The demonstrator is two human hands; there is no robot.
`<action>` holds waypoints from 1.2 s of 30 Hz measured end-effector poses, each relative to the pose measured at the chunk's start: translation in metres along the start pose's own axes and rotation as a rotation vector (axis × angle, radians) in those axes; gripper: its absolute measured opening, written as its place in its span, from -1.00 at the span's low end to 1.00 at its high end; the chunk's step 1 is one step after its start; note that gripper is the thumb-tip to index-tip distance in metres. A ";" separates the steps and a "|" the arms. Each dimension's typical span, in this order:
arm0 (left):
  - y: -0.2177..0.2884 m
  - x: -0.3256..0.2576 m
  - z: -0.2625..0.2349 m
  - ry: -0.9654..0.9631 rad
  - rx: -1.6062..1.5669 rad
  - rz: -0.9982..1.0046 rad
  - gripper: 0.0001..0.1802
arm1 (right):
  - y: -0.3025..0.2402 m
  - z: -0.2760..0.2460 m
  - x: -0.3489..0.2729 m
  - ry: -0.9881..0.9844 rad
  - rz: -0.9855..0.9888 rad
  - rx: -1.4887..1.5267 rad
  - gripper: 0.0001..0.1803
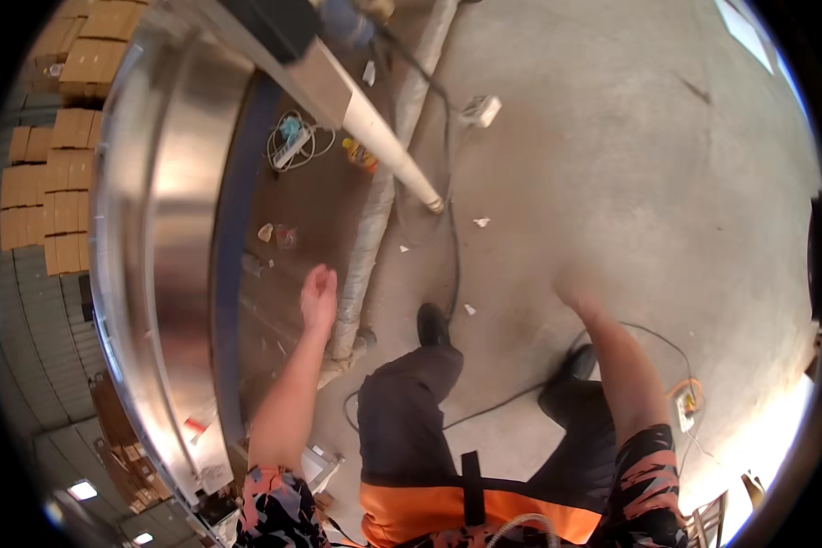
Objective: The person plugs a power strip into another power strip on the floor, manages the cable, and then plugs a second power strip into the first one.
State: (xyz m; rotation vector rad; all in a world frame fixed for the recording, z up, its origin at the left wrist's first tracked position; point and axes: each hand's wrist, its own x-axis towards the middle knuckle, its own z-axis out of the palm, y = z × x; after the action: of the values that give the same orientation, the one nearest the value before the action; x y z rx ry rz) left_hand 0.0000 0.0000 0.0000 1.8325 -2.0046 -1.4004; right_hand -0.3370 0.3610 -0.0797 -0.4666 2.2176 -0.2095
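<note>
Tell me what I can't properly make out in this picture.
All in the head view:
- Right hand: blur smears the fingers, so their pose is unclear.
- Left hand: too small to tell whether its fingers hold anything.
- Blue thing: blurred; I can't say what it is.
- White scrap: too small to identify.
- Pole: its far end is cut off by the upper edge.

We see a scuffed grey concrete floor, dotted with small white scraps. Along its left edge we have a long, shiny, silver metal structure trimmed with a dark blue strip. Past that, we make out stacked brown cardboard boxes and grey ribbed panelling with bright white rectangular patches. White glare washes the floor's near right corner.
</note>
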 end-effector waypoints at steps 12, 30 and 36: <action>-0.040 0.338 0.016 0.238 0.185 0.185 -0.63 | -0.157 0.135 0.251 0.024 -0.274 -0.680 -0.21; 0.027 0.520 0.053 0.135 0.749 0.296 -0.63 | -0.178 0.137 0.229 0.033 -0.183 -0.665 -0.70; 0.012 0.527 0.059 0.131 0.771 0.336 -0.64 | -0.187 0.136 0.234 0.115 -0.189 -0.698 -0.74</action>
State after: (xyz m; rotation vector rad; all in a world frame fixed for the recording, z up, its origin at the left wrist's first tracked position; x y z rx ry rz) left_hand -0.1912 -0.4039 -0.2857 1.5917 -2.8366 -0.4162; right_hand -0.3192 0.0975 -0.2752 -1.0618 2.3185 0.4705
